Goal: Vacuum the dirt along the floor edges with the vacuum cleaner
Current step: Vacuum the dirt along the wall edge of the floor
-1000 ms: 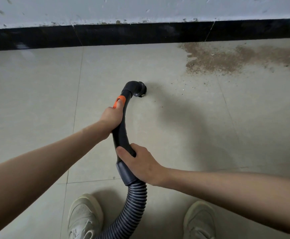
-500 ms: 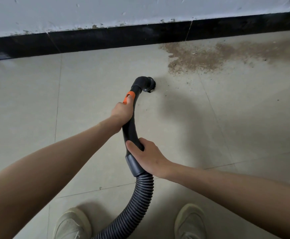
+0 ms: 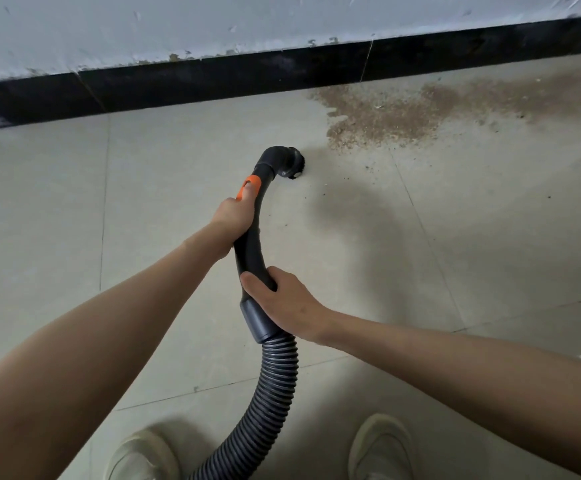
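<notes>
Vacuum cleaner wand [image 3: 247, 247] is gripped by both hands, fingers curled round it: left hand [image 3: 235, 216] farther, right hand [image 3: 287, 304] nearer. Its brush nozzle [image 3: 287, 164] sits just near-left of the dirt [image 3: 386, 114] along the black skirting [image 3: 213, 81].

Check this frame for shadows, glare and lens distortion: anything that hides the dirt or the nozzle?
Head view: soft, even light, no glare. A broad shadow lies right of the nozzle, short of the dirt patch, which stays legible. Wide-angle distortion bends the black baseboard. Both hands are sharp: left hand, right hand.
</notes>
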The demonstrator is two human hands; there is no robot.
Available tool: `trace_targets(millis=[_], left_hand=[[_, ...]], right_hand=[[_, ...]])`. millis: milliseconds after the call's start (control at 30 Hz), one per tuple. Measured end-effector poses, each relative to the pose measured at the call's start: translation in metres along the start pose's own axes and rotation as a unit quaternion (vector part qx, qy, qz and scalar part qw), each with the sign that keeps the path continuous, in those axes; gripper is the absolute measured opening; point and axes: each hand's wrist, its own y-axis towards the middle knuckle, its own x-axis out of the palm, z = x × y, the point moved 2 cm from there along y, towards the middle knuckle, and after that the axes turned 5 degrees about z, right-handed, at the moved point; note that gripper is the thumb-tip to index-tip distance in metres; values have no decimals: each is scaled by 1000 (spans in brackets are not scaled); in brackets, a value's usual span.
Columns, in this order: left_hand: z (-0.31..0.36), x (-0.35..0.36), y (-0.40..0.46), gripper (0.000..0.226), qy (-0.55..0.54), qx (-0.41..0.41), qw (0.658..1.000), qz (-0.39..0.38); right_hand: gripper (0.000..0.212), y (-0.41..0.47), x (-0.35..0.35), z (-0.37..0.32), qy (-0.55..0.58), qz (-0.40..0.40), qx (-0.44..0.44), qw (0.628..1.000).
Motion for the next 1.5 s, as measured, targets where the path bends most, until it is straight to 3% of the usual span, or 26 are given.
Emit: trace_targets(millis=[233, 433, 500, 633, 700, 867, 1033, 1233, 1500], left_hand=[[-43, -62, -12, 68, 20, 3, 1000, 21], [-87, -129, -31, 66, 7, -24, 998, 63], [-102, -148, -38, 65, -11, -41, 996, 81], [-130, -169, -50, 60, -34, -69, 992, 97], [-142, -172, -55, 57, -46, -76, 991, 96], [-168, -167, -67, 50, -48, -72, 993, 80], [-177, -165, -70, 51, -67, -77, 992, 71], [-168, -143, -63, 55, -76, -70, 994, 23], [-146, -118, -49, 50, -51, -55, 997, 1]], right_hand=[[25, -9, 59, -21, 43, -173, 25, 984], [40, -2, 102, -40, 70, -311, 107, 942], [36, 11, 107, -45, 82, -277, 137, 948], [29, 59, 114, -61, 90, -98, 147, 980], [31, 81, 121, -71, 123, -52, 143, 981], [40, 100, 149, -85, 240, -78, 175, 952], [35, 98, 159, -79, 330, -95, 221, 913], [14, 100, 133, -65, 359, -60, 243, 899], [13, 109, 98, -56, 388, -32, 241, 889]])
